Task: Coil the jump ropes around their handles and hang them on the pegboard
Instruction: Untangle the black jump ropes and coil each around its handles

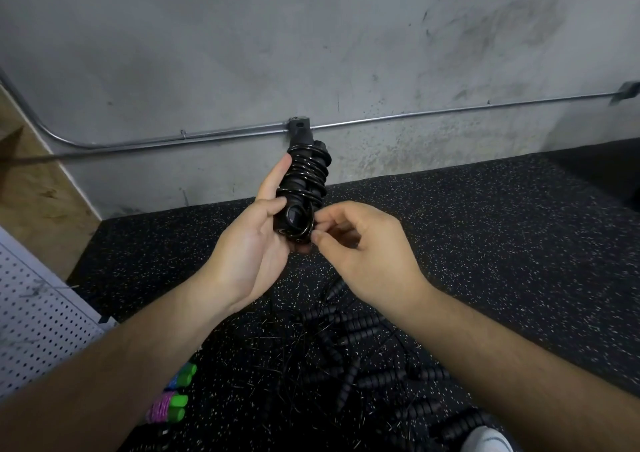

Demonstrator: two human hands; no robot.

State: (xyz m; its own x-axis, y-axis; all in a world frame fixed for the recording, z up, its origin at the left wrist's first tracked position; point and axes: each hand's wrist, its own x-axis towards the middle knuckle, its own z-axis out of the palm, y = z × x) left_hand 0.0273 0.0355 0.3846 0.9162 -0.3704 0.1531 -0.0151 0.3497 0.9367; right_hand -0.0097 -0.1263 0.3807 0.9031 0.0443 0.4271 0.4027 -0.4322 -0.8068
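Note:
My left hand [258, 240] grips a black jump rope bundle [304, 181], two handles side by side with thin black cord coiled around them, held upright in front of the wall. My right hand [360, 243] pinches the cord's loose end at the bundle's lower right. On the floor below lie several more black ribbed-handle jump ropes [349, 347] in a tangle. A white pegboard [38, 316] stands at the left edge.
Coiled ropes with green handles and pink cord [169, 406] lie near the pegboard's foot. The floor is black speckled rubber [502, 243]. A grey concrete wall with a metal conduit [415, 115] runs behind. A white shoe [486, 439] shows at the bottom right.

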